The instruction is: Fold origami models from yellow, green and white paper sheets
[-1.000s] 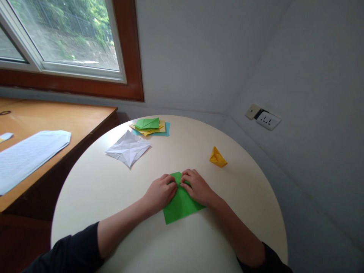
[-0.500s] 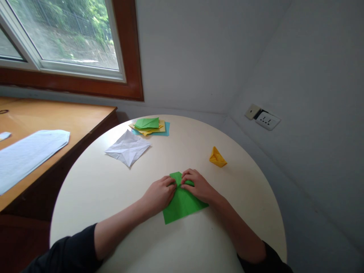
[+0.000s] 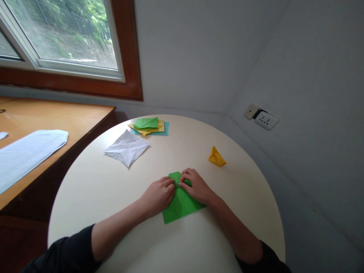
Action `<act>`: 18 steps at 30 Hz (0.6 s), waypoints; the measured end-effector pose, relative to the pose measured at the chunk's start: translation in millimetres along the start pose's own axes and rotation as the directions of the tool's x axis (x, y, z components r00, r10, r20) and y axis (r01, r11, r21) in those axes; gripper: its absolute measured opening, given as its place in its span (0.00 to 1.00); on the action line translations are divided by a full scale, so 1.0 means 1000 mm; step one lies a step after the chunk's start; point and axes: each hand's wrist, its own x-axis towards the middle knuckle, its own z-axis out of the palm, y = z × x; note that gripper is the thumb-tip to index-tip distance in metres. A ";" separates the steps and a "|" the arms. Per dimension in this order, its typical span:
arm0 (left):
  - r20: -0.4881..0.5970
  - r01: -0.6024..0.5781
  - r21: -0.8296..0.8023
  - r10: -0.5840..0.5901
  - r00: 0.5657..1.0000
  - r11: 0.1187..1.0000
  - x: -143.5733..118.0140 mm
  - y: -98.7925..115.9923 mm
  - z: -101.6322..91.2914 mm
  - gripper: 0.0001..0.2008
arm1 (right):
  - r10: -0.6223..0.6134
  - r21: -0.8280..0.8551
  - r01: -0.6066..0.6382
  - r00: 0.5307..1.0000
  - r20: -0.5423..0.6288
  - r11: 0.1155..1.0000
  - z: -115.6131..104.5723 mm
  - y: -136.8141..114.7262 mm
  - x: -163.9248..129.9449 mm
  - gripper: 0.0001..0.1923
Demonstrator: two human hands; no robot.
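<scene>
Your left hand (image 3: 157,194) and right hand (image 3: 195,186) press flat on the green paper (image 3: 182,203) near the middle of the round table (image 3: 113,197). All fingers are curled down, tips meeting at the paper's far corner, pinning a fold rather than gripping. 1 yellow boat (image 3: 217,157) sits well apart; white sheet (image 3: 126,147) and paper stack (image 3: 148,126) lie farther off.

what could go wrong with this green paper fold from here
Both the left hand and right hand press only the far tip of the green paper; its near edge lies free, so it may pivot on the smooth round table and crease crooked. Fingertips hide the fold line, so misalignment might go unnoticed.
</scene>
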 end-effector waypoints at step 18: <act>-0.011 -0.020 -0.022 0.020 1.000 1.000 -0.002 0.000 -0.002 0.16 | -0.008 -0.011 0.008 1.000 -0.019 1.000 0.004 0.001 0.000 0.05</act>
